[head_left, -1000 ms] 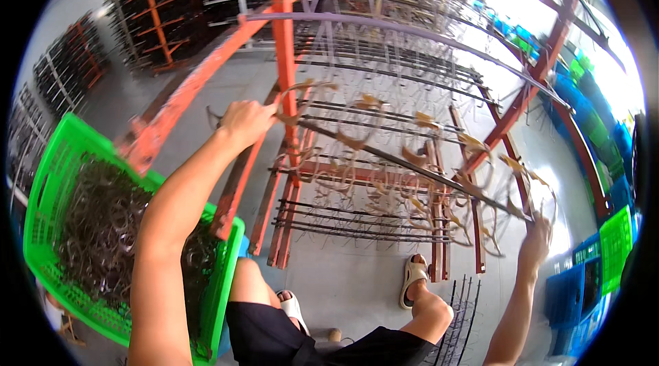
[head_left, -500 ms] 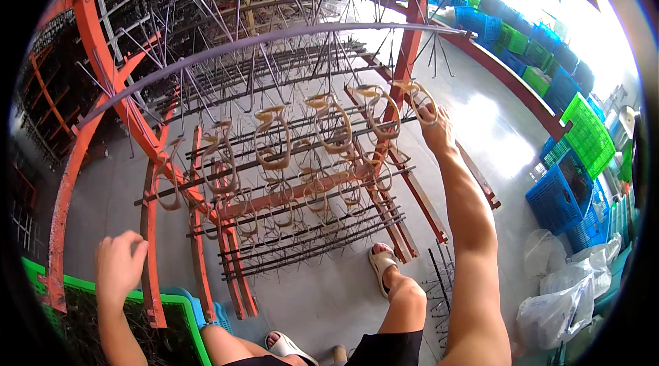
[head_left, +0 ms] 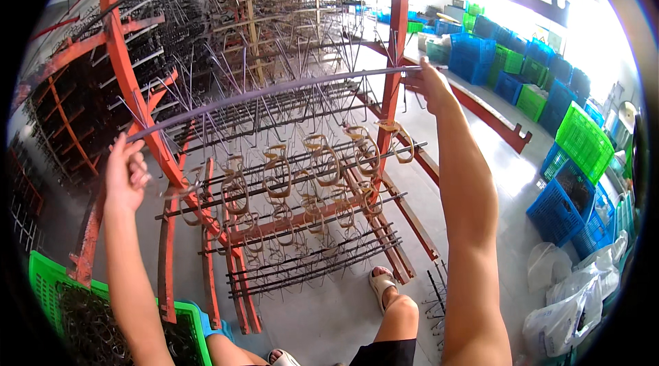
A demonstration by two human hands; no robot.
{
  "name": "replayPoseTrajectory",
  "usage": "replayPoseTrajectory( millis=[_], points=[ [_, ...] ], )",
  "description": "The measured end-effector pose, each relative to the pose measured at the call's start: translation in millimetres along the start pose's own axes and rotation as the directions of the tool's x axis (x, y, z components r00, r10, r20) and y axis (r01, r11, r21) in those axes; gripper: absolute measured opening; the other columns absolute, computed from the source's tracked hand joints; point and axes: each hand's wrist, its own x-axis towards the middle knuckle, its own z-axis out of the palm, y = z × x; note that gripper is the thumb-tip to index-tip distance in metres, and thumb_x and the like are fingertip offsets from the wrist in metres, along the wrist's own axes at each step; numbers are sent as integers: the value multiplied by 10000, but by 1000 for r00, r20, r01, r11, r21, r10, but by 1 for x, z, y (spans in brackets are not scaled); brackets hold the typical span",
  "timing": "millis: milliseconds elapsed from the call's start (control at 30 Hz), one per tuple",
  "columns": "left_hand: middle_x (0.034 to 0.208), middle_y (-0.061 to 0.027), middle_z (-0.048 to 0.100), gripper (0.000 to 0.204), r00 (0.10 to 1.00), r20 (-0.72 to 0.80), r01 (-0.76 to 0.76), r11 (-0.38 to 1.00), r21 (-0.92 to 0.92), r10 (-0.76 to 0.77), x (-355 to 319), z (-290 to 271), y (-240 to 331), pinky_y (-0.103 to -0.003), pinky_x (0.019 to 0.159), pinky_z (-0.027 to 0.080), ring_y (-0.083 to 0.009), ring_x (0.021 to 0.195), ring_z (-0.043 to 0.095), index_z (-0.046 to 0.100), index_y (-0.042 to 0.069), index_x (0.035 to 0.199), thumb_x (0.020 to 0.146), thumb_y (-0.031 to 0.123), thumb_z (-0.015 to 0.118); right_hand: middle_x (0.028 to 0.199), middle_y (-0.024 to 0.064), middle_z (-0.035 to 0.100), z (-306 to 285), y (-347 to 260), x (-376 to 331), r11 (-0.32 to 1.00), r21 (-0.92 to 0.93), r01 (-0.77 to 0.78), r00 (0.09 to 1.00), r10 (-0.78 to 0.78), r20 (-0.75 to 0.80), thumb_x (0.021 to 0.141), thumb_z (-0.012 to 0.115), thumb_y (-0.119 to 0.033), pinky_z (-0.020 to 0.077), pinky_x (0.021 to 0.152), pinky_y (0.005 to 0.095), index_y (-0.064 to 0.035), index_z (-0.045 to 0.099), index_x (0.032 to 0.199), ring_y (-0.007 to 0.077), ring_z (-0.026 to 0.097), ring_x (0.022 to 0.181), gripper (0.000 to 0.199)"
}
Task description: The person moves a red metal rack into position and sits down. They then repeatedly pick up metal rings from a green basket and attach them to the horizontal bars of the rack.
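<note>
- A long thin grey metal bar (head_left: 274,93) runs across the middle of the frame, from the left side up to the upper right.
- The left hand (head_left: 125,172) is at the left end of the bar. Its fingers are curled around the end, with the thumb under it.
- The right hand (head_left: 427,85) is at the other end, in the upper right of the frame. Its fingers are closed on the bar.
- The bar sits high on a tall orange-red metal rack (head_left: 118,57) with many thin wire rods.
- Below the bar, in the middle of the frame, brown looped wire pieces (head_left: 278,172) hang in rows on dark rods.
- A green plastic crate (head_left: 42,275) full of dark metal parts sits at the lower left.
- Blue and green plastic crates (head_left: 570,153) are stacked on the right side.
- White plastic bags (head_left: 570,297) lie at the lower right.
- The person's knee and a foot in a pale sandal (head_left: 382,282) show at the bottom.
</note>
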Motion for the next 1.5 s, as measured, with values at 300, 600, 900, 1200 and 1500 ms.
replayPoseTrajectory(
  millis=[300,600,900,1200,1500],
  points=[
    [455,65,265,274,944,328,76,937,-340,42,-8,21,37,-201,322,158,-48,337,223,532,44,832,966,214,363,1056,126,617,-24,-69,-118,925,346,154,978,-92,-187,885,560,-317,479,802,317,-45,534,1139,236,599,958,373],
    [404,52,291,337,984,-26,160,937,-309,-176,-232,-4,-32,-214,272,149,-39,287,193,522,-29,1091,955,263,424,928,133,647,-141,61,-360,948,291,130,923,-8,-386,910,492,-178,454,848,319,29,546,971,205,616,844,223],
    [439,44,287,244,948,-100,283,946,-157,-301,-318,-88,-206,-207,318,196,-49,331,237,529,17,954,943,238,424,797,138,618,-126,323,-333,687,642,-340,812,559,-168,884,480,-137,510,666,266,40,550,897,206,606,671,191],
    [437,54,343,209,872,-124,398,834,-383,-473,-261,-166,-329,-216,338,241,-65,328,284,595,90,786,870,263,516,1095,75,601,-127,376,-354,900,279,-334,934,355,-27,909,463,-208,401,774,287,-117,569,1074,175,553,927,216],
    [442,26,365,229,841,-227,406,850,-336,-492,-253,-166,-343,-226,323,177,-60,324,248,558,25,846,892,204,424,895,12,579,-95,279,-394,855,67,-515,726,476,-496,814,575,-231,380,698,238,-81,570,1052,98,509,811,281]
  ],
)
